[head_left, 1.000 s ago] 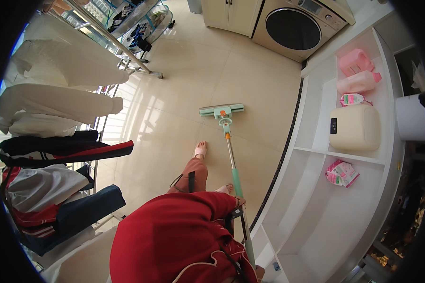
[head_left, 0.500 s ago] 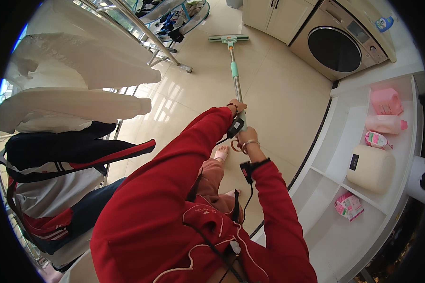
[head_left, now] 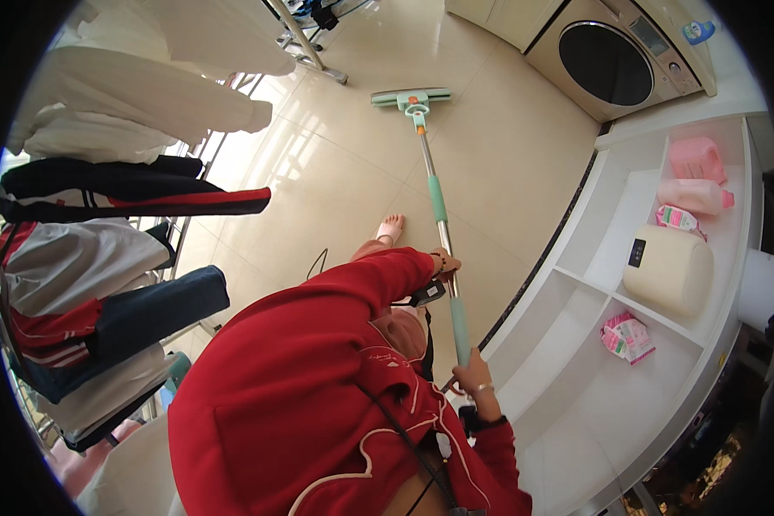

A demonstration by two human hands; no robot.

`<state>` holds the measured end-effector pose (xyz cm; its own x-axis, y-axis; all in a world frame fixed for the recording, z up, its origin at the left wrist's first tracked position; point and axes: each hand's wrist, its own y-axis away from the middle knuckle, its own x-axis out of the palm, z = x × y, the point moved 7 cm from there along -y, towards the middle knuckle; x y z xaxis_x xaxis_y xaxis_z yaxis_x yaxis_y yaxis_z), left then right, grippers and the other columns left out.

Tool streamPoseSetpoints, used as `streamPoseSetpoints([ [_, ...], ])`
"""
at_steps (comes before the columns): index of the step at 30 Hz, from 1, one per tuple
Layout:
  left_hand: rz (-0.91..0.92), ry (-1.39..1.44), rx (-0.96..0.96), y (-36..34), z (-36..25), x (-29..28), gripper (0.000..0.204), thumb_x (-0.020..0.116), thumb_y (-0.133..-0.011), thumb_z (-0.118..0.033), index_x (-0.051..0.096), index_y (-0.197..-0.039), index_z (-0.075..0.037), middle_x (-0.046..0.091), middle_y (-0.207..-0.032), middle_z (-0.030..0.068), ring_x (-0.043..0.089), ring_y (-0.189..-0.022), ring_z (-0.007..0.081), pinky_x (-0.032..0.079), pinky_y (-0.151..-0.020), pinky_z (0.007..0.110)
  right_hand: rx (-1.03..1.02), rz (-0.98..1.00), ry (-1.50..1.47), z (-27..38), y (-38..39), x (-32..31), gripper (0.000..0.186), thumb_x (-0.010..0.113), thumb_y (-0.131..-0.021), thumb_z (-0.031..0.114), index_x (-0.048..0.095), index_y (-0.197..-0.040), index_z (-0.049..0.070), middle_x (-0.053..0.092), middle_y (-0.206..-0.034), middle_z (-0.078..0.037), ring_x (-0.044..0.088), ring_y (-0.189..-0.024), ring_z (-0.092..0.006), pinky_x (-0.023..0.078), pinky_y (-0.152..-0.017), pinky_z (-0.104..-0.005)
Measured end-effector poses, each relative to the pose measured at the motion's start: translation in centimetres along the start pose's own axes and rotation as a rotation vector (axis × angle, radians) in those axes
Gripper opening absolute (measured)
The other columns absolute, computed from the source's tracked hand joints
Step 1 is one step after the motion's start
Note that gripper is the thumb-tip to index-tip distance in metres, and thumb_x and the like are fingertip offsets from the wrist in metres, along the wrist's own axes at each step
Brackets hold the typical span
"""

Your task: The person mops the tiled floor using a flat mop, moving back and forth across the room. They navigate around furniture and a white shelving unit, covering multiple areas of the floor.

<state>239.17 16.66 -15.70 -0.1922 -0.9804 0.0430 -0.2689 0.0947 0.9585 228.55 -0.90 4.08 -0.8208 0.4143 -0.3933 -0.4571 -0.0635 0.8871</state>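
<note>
A sponge mop with a silver pole and mint-green sleeves stretches away from me across the floor. Its wide green head rests on the tiles at the far end. Partway down the pole, my left hand is closed round the metal. Closer to my body, my right hand grips the green handle end. Both sleeves are red, and a dark device is strapped at each wrist.
Clothes hang on a metal drying rack along the left. A washing machine stands at the far right. Nearer on that side, a white shelf unit holds pink bottles, a cream box and pink packets. My foot is beside the pole.
I have drawn the mop toward me, its head coming nearer. My right hand has come back toward my body, widening the gap between my hands, and my view has moved forward.
</note>
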Motion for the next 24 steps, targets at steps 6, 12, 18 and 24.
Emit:
streamPoseSetpoints([
  [6, 0.252, -0.082, -0.113, -0.7, 12.3, 15.7, 0.021, 0.057, -0.068, -0.023, 0.053, -0.069, -0.003, 0.057, -0.063, 0.0137, 0.058, -0.052, 0.0231, 0.05, -0.048, 0.036, 0.222, -0.029, 0.004, -17.7, 21.3, 1.8, 0.047, 0.059, -0.055, 0.013, 0.048, -0.101, 0.007, 0.058, -0.077, -0.022, 0.057, -0.074, -0.0386, 0.046, -0.064, -0.0431],
  [12, 0.133, 0.239, -0.245, 1.7, 17.6, 24.2, 0.021, 0.056, -0.068, -0.024, 0.05, -0.073, -0.005, 0.054, -0.067, 0.0091, 0.055, -0.052, 0.0198, 0.048, -0.046, 0.033, 0.378, -0.496, 0.233, -22.7, 26.9, -0.9, 0.031, 0.059, -0.047, 0.008, 0.063, -0.078, 0.006, 0.059, -0.065, -0.018, 0.059, -0.062, -0.0338, 0.048, -0.06, -0.0368],
  [18, 0.09, 0.631, -0.109, -2.6, 12.7, 18.7, 0.025, 0.057, -0.071, -0.027, 0.05, -0.081, -0.005, 0.055, -0.068, 0.0072, 0.057, -0.054, 0.0191, 0.051, -0.047, 0.034, 0.132, -0.524, 0.406, -16.0, 20.3, -7.8, 0.029, 0.056, -0.049, 0.009, 0.063, -0.077, 0.008, 0.057, -0.061, -0.018, 0.056, -0.058, -0.0364, 0.047, -0.055, -0.0414],
  [24, -0.094, 0.771, 0.008, -6.0, 7.8, -2.2, 0.015, 0.054, -0.069, -0.018, 0.046, -0.066, -0.005, 0.049, -0.056, 0.0062, 0.052, -0.046, 0.0201, 0.049, -0.043, 0.033, -0.161, -0.515, 0.527, 1.0, 8.7, -10.6, 0.023, 0.054, -0.054, 0.007, 0.061, -0.076, 0.009, 0.057, -0.063, -0.017, 0.056, -0.061, -0.0351, 0.045, -0.057, -0.0424],
])
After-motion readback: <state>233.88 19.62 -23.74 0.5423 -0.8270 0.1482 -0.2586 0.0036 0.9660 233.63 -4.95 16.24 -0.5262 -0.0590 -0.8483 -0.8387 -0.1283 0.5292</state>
